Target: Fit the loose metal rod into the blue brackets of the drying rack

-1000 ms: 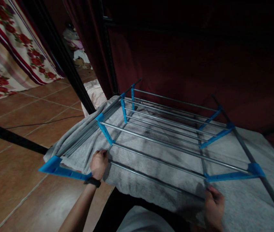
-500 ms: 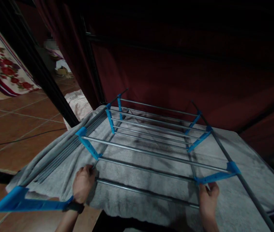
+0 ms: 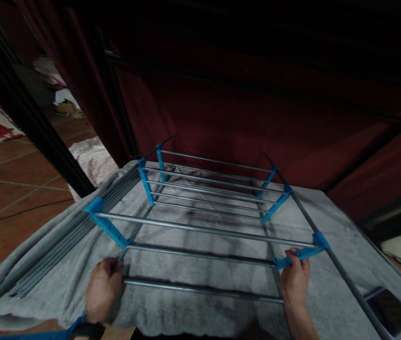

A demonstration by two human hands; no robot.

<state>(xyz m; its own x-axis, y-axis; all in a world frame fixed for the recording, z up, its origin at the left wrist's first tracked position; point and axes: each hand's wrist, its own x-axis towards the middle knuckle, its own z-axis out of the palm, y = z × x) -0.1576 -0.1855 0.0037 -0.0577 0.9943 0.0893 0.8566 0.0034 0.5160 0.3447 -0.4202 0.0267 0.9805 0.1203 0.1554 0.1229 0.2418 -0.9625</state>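
My left hand (image 3: 103, 289) grasped the side tube (image 3: 135, 231), my right hand (image 3: 294, 279) the blue bracket (image 3: 308, 252); the frame (image 3: 204, 229) was partly joined, the bundled rods (image 3: 68, 243) seemingly not.

You have two hands in view, one left hand (image 3: 103, 289) and one right hand (image 3: 295, 278). Before you is one metal rack (image 3: 207, 230) with seven visible blue brackets (image 3: 147, 185): four on your left, one of them cut off by the picture's edge, and three on your right. Three crossbars (image 3: 200, 254) are nearest you; those behind crowd too closely to count. You also have one phone (image 3: 390, 309), one floor cable (image 3: 27, 208) and one grey blanket (image 3: 200, 311).
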